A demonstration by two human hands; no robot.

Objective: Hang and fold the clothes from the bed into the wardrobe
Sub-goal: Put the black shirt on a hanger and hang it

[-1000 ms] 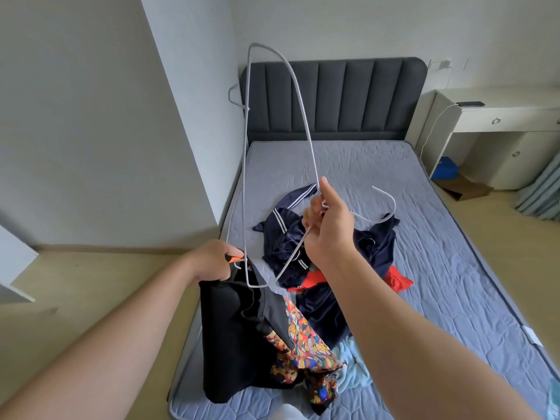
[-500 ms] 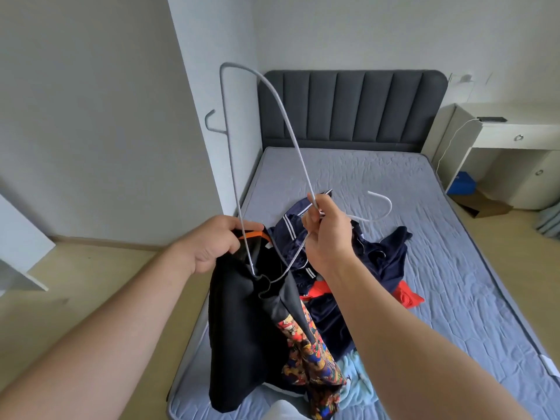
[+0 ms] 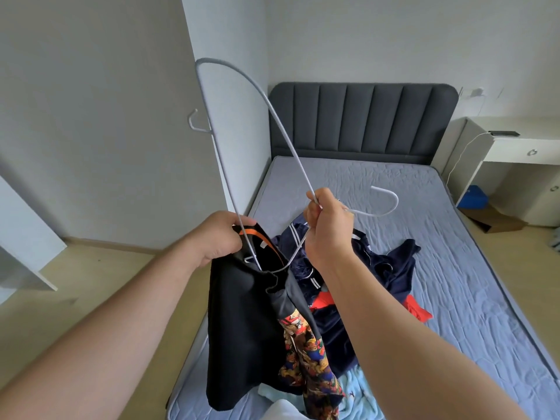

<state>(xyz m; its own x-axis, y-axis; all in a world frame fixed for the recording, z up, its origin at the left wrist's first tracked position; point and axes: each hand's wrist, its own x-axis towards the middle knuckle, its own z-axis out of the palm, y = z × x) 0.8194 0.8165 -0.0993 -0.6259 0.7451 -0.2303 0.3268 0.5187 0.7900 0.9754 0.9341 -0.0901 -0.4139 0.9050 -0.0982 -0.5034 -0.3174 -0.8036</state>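
Shows two bare forearms reaching out over the near end of a bed [image 3: 454, 268]. Grips, with the left hand [image 3: 222, 234] just at 8 o'clock of centre, the orange-trimmed collar [image 3: 251, 234] of a black shirt [image 3: 242, 328], fingers curled tight round the fabric. Shirt hanging straight down from that grip toward 6 o'clock, with a bright cartoon print on the fold at its lower right.

Pinches, with the right hand [image 3: 328, 225] at 3 o'clock of the left, a grey wire hanger [image 3: 282, 128] at the base of its hook, thumb and curled fingers closed on the wire. Hook pointing out to 3 o'clock of that hand. One hanger shoulder rising to 11 o'clock, high above both hands; the other dipping to 7 o'clock, its tip tucked inside the shirt's neck opening just beside the left fingers.

Beyond the hands, on the mattress at 4 o'clock of centre, a heap of navy clothes [image 3: 391, 268] with white stripes and a red garment [image 3: 415, 310]; a pale blue cloth [image 3: 357, 392] at 6 o'clock. Dark padded headboard [image 3: 363, 122] at 12 o'clock, white desk [image 3: 515, 147] at 2 o'clock.
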